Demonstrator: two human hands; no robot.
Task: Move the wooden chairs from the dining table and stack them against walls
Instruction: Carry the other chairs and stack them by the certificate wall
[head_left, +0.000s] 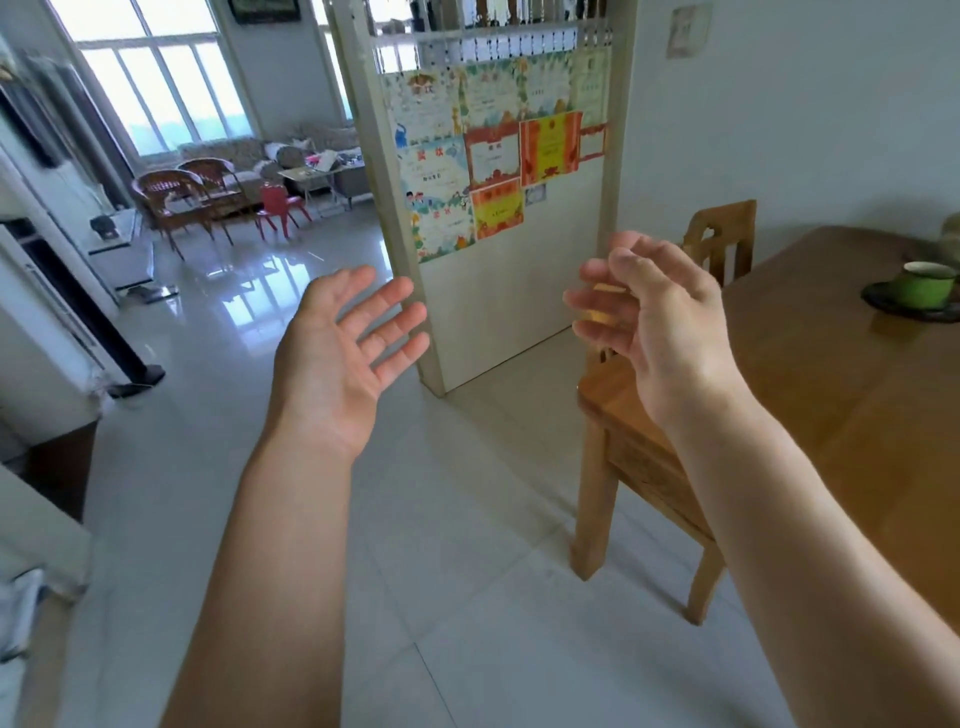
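A light wooden chair (618, 457) stands pushed in at the near left side of the brown dining table (831, 374), its seat partly under the tabletop. The back of a second wooden chair (719, 236) shows at the table's far end, against the white wall. My left hand (345, 353) is raised palm up, fingers spread, over bare floor left of the chair. In front of the near chair's seat, my right hand (660, 322) is held up with fingers loosely curled and apart, holding nothing. Neither hand touches a chair.
A partition wall (498, 291) covered with colourful certificates stands just beyond the chairs. A green mug (927, 283) on a dark saucer sits on the table. White cabinets line the left. Glossy tiled floor runs to a living area with rattan chairs (174, 200) and a sofa.
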